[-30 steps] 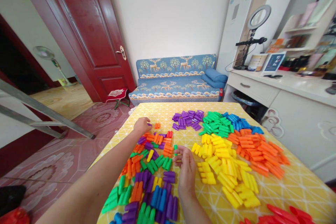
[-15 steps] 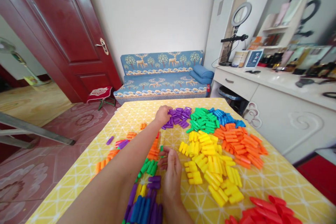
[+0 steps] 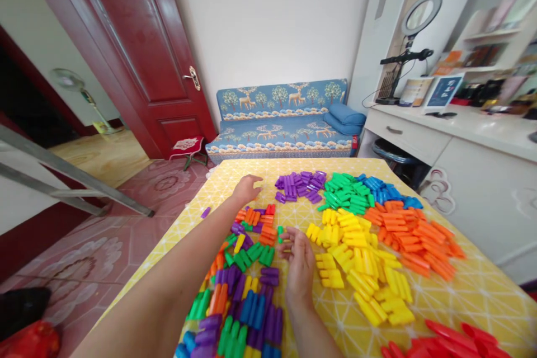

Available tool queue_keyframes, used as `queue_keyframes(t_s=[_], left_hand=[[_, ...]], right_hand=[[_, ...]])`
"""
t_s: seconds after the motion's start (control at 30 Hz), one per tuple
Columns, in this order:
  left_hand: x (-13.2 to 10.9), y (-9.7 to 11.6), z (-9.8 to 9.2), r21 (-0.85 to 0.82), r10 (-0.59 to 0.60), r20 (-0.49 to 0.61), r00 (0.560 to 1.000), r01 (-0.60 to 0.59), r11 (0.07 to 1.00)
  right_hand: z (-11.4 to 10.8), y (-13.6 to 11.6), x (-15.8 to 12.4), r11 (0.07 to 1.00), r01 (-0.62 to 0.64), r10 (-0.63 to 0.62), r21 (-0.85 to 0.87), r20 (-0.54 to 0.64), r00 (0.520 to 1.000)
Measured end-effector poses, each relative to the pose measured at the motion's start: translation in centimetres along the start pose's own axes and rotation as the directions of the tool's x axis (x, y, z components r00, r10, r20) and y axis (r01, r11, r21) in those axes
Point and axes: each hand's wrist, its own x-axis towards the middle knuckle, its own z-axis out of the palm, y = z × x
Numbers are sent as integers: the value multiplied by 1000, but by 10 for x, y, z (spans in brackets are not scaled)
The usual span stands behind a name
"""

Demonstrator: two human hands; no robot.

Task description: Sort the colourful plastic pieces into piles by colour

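My left hand (image 3: 248,189) is over the far part of the table, fingers stretched and slightly apart with nothing in them. To its right lies a pile of purple ribbed plastic pieces (image 3: 300,185), not touching it. My right hand (image 3: 297,260) hovers low near the middle, fingers loosely curled and apart, seemingly holding nothing. A green piece (image 3: 280,233) is beside its fingertips. Left of it spreads a mixed heap of orange, green, purple, yellow and blue pieces (image 3: 251,257), partly hidden by my left forearm. Yellow pieces (image 3: 361,251) lie to its right.
Sorted piles of green pieces (image 3: 346,193), blue pieces (image 3: 388,191), orange pieces (image 3: 413,232) and red pieces (image 3: 444,341) lie on the yellow tablecloth (image 3: 331,319). A lone purple piece (image 3: 205,212) is near the left edge. A patterned sofa (image 3: 277,128) stands beyond.
My left hand has come away from the purple pile, moving left, and its fingers have opened. The view has turned left. My right hand stays by the green piece.
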Motion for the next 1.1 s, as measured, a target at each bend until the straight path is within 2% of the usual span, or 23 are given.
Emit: queue_keyframes(t_s=[0.1, 0.2, 0.27, 0.37, 0.47, 0.6, 0.7, 0.8, 0.87, 0.97, 1.1], left_hand=[[-34, -51, -22, 95, -191, 0, 982, 190, 977], [-66, -87, -37, 166, -347, -1, 938, 343, 925], [-82, -102, -41, 188, -420, 10, 907, 411, 892], [-96, -113, -41, 172, -468, 48, 883, 454, 874], [-99, -113, -41, 117, -460, 83, 884, 450, 885], [-97, -103, -49, -20, -397, 145, 906, 404, 914], [-97, -93, -57, -172, -257, 301, 918, 317, 933], [-98, -84, -60, -295, -84, 441, 894, 233, 927], [-97, -78, -58, -255, -26, 429, 903, 149, 955], [-95, -69, -54, -95, 5, 364, 932, 32, 995], [-95, -55, -53, 17, -9, 326, 945, 4, 1000]], right_hand=[[0, 1, 0, 1000, 14, -14, -13, 12, 1000], [0, 3, 0, 999, 32, -32, -28, 18, 999], [0, 4, 0, 999, 38, -37, -29, 24, 999], [-1, 5, 1, 999, 35, -34, -33, 29, 999], [-1, 5, 2, 999, 26, -25, -42, 21, 999], [-1, 5, 2, 999, 16, -16, -36, 20, 1000], [-1, 5, 2, 998, 30, -28, -47, 28, 999], [-2, 6, 2, 998, 31, -30, -57, 28, 999], [-2, 7, 2, 998, 27, -26, -53, 30, 999], [-2, 7, 3, 998, 29, -27, -48, 42, 999], [-2, 7, 3, 999, 11, -10, -40, 35, 999]])
